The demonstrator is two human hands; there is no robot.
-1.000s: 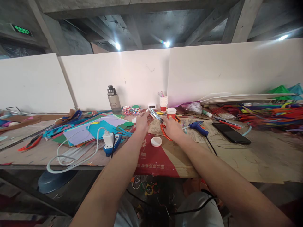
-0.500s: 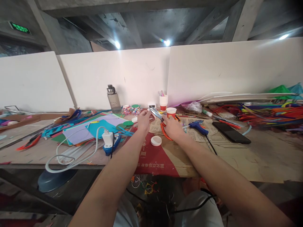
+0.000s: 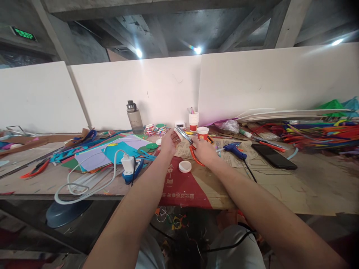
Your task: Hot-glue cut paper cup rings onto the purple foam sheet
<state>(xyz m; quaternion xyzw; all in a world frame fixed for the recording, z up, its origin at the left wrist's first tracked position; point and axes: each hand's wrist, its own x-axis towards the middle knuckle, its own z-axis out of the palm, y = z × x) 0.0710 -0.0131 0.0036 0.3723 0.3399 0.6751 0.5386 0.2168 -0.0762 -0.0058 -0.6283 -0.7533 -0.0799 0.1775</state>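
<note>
Since half a second earlier: little shifted; left hand [image 3: 169, 142] slid a touch lower and opened out, palm toward the blades, scissors [image 3: 190, 146] tipped a shade nearer it.

Largest to smallest:

Bench [image 3: 294, 186], one, covered in brown card with one red printed patch near the front edge.

Heap of coloured paper sheets [image 3: 112, 153] at left, too many and too overlapped to count; heap of bright strips [image 3: 322, 134] at far right, likewise uncounted.

Water bottle [image 3: 133, 117], one, upright by the back board.

Phone [image 3: 274, 157], one, flat and dark, right of centre.

Glue gun [image 3: 234, 148], one, blue, lying near the right hand [image 3: 206, 152].

White charger plug [image 3: 128, 164], one, with looped cable, left of the arms.

Paper cups [image 3: 202, 133]: one red-banded cup alone, plus a short white stack behind it holding pens.

White lid [image 3: 185, 166], one, on the red patch, just below the hands.

Scissors, one in hand: orange loops wrapped by the right grip, steel blades open and pointing up-left toward the left hand. Judged light, stiff, sharp at tip and edges; best taken by the loops only, fingers kept off the blades. Second orange-handled cutter [image 3: 35, 170] lay far left.

Left grip loosely spread, fingers part-curled; whether any small scrap sat in it could not be told.
</note>
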